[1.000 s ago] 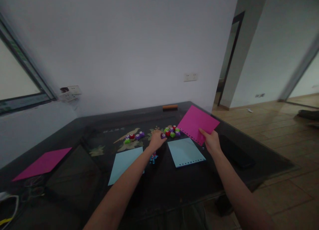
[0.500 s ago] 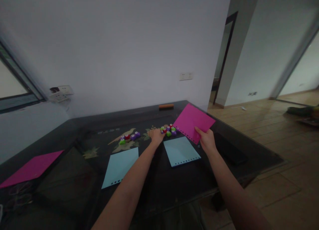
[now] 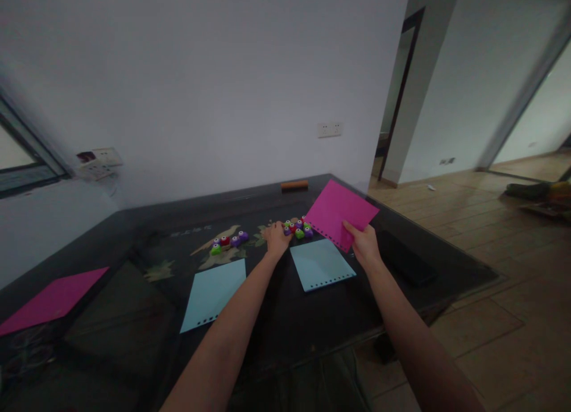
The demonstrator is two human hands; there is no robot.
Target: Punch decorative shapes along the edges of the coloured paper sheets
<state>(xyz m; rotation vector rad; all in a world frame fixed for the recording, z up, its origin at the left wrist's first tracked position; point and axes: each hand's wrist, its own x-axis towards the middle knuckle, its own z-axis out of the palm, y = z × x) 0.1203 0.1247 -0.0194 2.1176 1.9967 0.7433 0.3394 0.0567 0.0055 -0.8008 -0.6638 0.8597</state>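
Observation:
My right hand (image 3: 366,244) pinches a magenta sheet of paper (image 3: 339,211) by its near edge, thumb on top. The sheet is tilted up off the table, its row of punched holes toward the left. My left hand (image 3: 277,239) reaches out to the left side of a cluster of small red, green and purple eyeball-like toys (image 3: 299,229). Its thumb is apart from the fingers and close to the toys; the fingertips are partly hidden. A second group of these toys (image 3: 229,241) lies further left. In front of the cluster lies a light blue punched sheet (image 3: 322,264).
Another light blue sheet (image 3: 215,293) lies beside my left forearm, and a magenta sheet (image 3: 56,300) at far left. An orange-brown cylinder (image 3: 294,186) sits at the back of the dark table (image 3: 312,323). A dark slab-like object (image 3: 405,260) lies right of my right hand.
My left hand has turned a little, its fingers now pointing further away beside the toys. My right hand still holds the magenta sheet. The whole view has shifted slightly.

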